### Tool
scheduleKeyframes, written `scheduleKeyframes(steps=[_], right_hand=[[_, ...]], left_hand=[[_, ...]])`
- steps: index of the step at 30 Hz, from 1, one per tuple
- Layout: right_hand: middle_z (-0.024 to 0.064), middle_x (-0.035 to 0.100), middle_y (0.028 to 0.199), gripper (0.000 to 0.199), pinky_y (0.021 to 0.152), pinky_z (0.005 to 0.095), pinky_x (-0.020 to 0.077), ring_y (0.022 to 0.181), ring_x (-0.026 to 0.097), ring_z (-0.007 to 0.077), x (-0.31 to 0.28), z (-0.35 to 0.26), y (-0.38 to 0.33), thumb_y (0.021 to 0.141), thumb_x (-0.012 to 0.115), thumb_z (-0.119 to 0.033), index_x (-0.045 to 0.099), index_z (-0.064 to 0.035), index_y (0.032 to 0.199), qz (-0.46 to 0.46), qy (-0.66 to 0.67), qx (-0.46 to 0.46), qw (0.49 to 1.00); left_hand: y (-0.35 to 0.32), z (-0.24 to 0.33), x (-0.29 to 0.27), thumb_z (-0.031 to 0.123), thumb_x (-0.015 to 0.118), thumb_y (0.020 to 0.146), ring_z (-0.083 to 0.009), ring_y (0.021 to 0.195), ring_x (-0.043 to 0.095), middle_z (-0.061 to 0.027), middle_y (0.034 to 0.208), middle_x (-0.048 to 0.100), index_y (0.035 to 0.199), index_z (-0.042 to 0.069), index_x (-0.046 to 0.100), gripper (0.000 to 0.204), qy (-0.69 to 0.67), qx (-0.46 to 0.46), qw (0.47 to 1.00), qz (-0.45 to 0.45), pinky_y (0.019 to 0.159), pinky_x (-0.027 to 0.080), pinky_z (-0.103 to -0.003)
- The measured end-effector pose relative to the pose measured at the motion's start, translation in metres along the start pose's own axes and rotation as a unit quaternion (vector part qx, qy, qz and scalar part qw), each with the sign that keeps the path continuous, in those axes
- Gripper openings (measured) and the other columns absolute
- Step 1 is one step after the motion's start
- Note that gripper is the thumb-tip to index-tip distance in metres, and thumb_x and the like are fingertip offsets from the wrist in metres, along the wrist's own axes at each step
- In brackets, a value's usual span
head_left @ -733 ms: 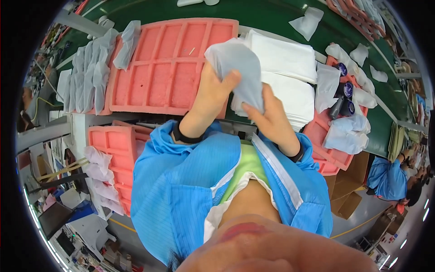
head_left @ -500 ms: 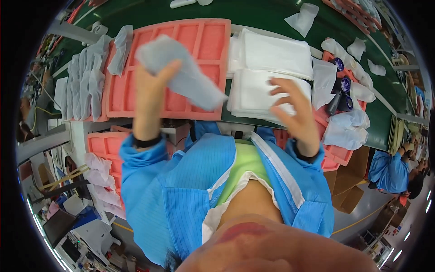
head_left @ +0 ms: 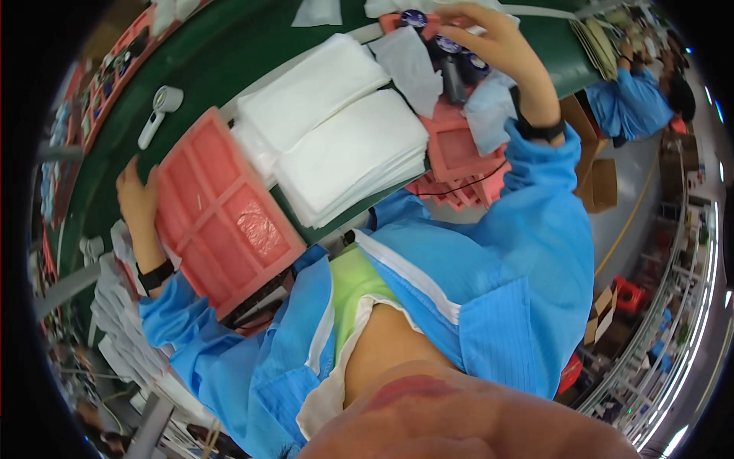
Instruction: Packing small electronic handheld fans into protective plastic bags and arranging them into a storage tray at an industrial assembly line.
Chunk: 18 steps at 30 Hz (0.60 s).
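Two white bag stacks lay on the worktop; left hand gripped one pink tray; right hand fingers' grasp was unclear.

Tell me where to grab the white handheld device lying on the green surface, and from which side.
Grip the white handheld device by its narrow handle, the lower-left part, fingers closing across it from above. It lies flat and alone on the green surface, its round head pointing up-right, so the slim handle is probably easier to close on than the head.
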State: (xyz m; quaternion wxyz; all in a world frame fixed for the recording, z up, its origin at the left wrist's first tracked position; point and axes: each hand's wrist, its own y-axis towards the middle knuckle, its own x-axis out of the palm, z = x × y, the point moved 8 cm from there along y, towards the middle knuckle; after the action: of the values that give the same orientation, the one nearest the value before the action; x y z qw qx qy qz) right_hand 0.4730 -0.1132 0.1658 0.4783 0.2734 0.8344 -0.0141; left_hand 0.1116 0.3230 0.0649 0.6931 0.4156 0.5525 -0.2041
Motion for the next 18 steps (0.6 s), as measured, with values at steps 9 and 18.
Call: scheduleKeyframes(steps=[9,18], right_hand=[[0.0136,0.067,0.089,0.032,0.070,0.0367,0.0514,0.081,0.065,0.0291,0.102,0.071,0.066,0.077,0.071,-0.023,0.066,-0.0036,0.102,-0.066,-0.281,0.117,0.950],[0.0113,0.068,0.096,0.035,0.077,0.0399,0.0508,0.087,0.065,0.0270,0.119,0.087,0.046,0.075,0.071,-0.026,0.066,-0.0107,0.107,-0.080,-0.223,0.053,0.970]], left_hand=[[0.046,0.319,0.035,0.030,0.066,0.082,-0.0306,0.086,0.063,-0.0123,0.095,0.064,0.095,0.006,0.065,0.027,-0.332,0.216,0.913,-0.096,0.072,0.050,-0.039],[0.054,0.363,0.090,0.036,0.063,0.086,-0.0258,0.078,0.063,-0.0106,0.088,0.064,0.094,0.008,0.063,0.029,-0.235,0.186,0.950,-0.084,0.066,0.049,-0.038]])
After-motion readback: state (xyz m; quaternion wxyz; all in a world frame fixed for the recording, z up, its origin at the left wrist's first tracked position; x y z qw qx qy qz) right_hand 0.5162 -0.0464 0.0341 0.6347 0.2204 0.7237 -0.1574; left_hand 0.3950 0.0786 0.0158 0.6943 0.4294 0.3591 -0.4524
